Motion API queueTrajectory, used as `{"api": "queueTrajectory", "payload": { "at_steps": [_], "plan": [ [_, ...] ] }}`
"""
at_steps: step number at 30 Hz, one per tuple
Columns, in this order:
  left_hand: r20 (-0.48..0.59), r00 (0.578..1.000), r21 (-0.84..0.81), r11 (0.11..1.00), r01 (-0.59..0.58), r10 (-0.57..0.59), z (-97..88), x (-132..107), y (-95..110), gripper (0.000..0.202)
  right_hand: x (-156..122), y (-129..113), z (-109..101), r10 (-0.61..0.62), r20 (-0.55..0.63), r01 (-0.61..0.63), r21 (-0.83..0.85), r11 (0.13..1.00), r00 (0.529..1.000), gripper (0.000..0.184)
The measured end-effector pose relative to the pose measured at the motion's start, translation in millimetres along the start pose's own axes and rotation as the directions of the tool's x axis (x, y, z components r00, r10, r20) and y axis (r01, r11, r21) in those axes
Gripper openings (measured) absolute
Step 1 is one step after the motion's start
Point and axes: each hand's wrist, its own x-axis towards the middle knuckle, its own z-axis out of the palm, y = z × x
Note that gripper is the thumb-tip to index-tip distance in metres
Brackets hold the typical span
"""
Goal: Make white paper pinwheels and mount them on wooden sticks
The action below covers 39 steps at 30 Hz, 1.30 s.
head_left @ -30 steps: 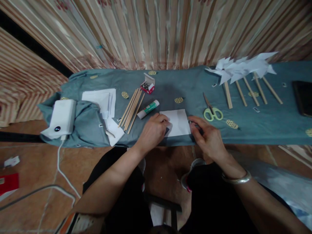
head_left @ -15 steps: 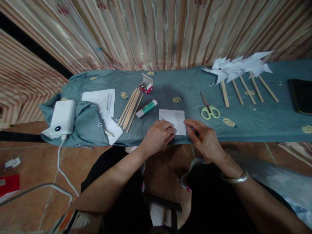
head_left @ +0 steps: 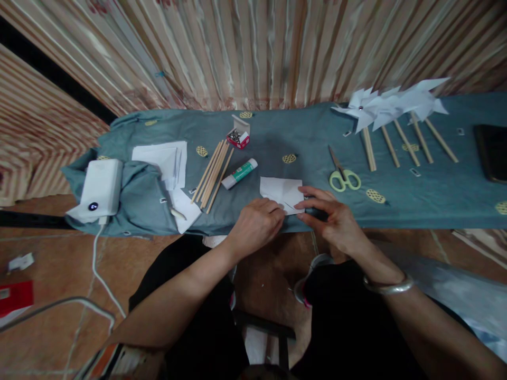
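Note:
A small white sheet of paper [head_left: 280,187] with slanting crease or cut lines lies near the front edge of the cloth-covered table. The curled fingers of my left hand [head_left: 258,224] are closed on its lower left part and hide that corner. At the right edge, my right hand [head_left: 331,215] pinches the paper, its thumb low and its fingers over the lower right side. A glue stick [head_left: 239,174] lies just left of the paper. To the right are scissors [head_left: 343,177] with green handles, blades pointing away from me.
Wooden sticks [head_left: 214,177] lie beside an open box of metal pins [head_left: 238,135]. White papers [head_left: 158,158] and a white power bank [head_left: 101,187] with a cable are at left. Paper pinwheels on sticks [head_left: 390,113] lie at the far right, near a dark phone-like object [head_left: 491,153].
My right hand has shifted left onto the paper's right side, its fingers now over the lower right corner. My left hand stays on the lower left part. The view has shifted slightly.

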Motion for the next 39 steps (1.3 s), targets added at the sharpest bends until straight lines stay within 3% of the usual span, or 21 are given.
{"api": "queueTrajectory", "payload": {
  "at_steps": [6, 12, 18, 24, 39],
  "plan": [
    [0.004, 1.0, -0.005, 1.0, 0.002, -0.002, -1.8, -1, 0, 0.022, 1, 0, -1, -0.055, 0.05, 0.059, -0.085, 0.995, 0.997, 0.015],
    [-0.011, 0.999, -0.022, 0.999, -0.04, 0.04, -2.6, -5, -1, 0.022, 3, -1, 0, -0.029, 0.073, 0.029, -0.009, 1.0, 0.997, 0.008],
    [-0.065, 0.998, -0.072, 0.997, 0.019, -0.024, 1.5, -9, 1, 0.023, 5, 1, 10, 0.015, 0.013, -0.015, 0.012, 1.0, 1.0, 0.008],
    [-0.073, 0.997, -0.135, 0.99, -0.046, 0.036, 2.9, -9, 0, 0.022, 7, 1, 16, 0.001, -0.022, -0.002, -0.057, 0.998, 1.0, 0.01],
    [-0.02, 0.989, -0.39, 0.912, 0.124, -0.143, 4.6, -6, -2, 0.02, 7, -3, 16, 0.015, -0.037, -0.019, -0.113, 0.993, 0.999, 0.012]
  ]
}}
